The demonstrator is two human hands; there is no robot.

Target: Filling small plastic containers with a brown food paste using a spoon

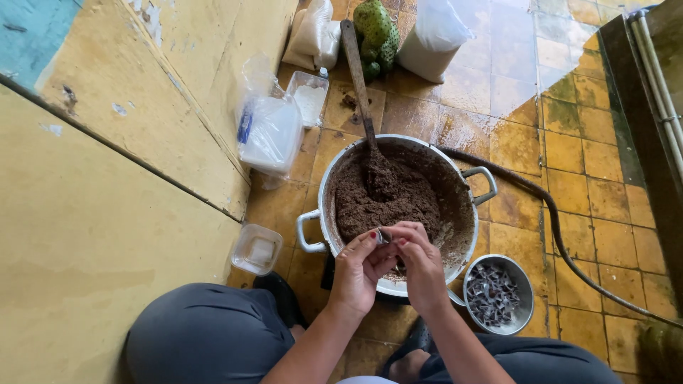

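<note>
A small dark piece [384, 236] sits pinched between the fingertips of both hands, held just above the near edge of the brown mass in the big pot. Starting at the left, a yellow wall [99, 213] with a raised ledge runs along the tiled floor [583, 156]. At its foot stands a small clear plastic tub [257, 249], and farther up the wall a clear bag of stacked plastic containers [270, 131] with another open clear container [308, 96] beside it. The person's left knee, in dark grey cloth, fills the lower left. The left hand [361, 267] has its fingers curled inward, thumb and forefinger closed on the small piece; red polish shows on a nail. The large metal pot [466, 206] with two side handles holds a thick, crumbly brown mixture [388, 199], and a long wooden spoon [358, 71] stands in it, its handle leaning away towards the top of the view. Beyond the pot lie white filled bags [434, 35] and a bumpy green fruit [376, 32]. The right hand [421, 267] meets the left over the pot rim, fingers bunched and pressing the same piece. Just right of it a small metal bowl [523, 281] holds many dark folded pieces [491, 293]. A dark hose [555, 227] curves across the tiles at far right.
</note>
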